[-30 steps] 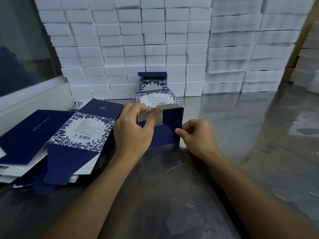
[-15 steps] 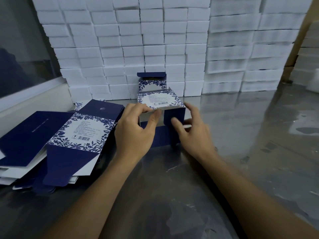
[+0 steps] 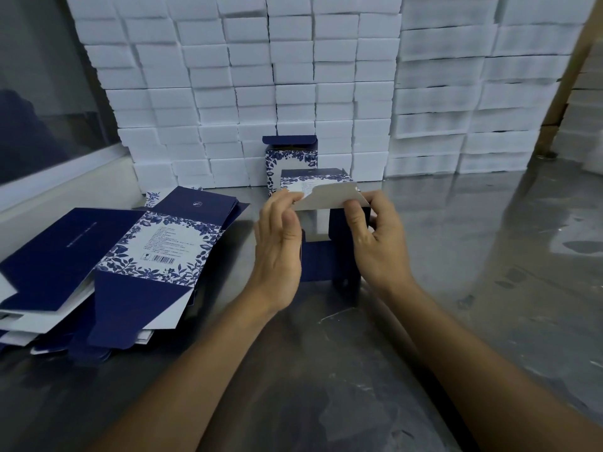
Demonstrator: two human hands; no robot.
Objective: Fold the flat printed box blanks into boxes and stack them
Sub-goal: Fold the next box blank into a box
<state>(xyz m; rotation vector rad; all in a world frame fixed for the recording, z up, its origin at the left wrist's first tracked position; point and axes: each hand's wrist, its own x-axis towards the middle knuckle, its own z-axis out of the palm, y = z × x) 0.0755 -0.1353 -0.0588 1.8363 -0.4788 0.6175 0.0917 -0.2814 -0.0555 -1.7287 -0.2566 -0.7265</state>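
A half-formed navy and floral box (image 3: 339, 246) stands on the steel table between my hands. Its grey-white end flap (image 3: 329, 199) is turned up toward me. My left hand (image 3: 279, 246) pinches the flap's left end, and my right hand (image 3: 375, 243) pinches its right end, thumb on the box's navy side. Just behind stands a folded box (image 3: 290, 158) with its lid flap open. A pile of flat printed blanks (image 3: 107, 265) lies at the left.
A tall wall of white boxes (image 3: 293, 76) lines the back of the steel table (image 3: 326, 386). A window ledge (image 3: 58, 181) runs along the left. Bare metal surface stretches to the right and toward me.
The box has been squared up further and its end flap lifted toward me. My right hand moved from the box's lower right corner up to the flap; my left hand shifted onto the flap's left end.
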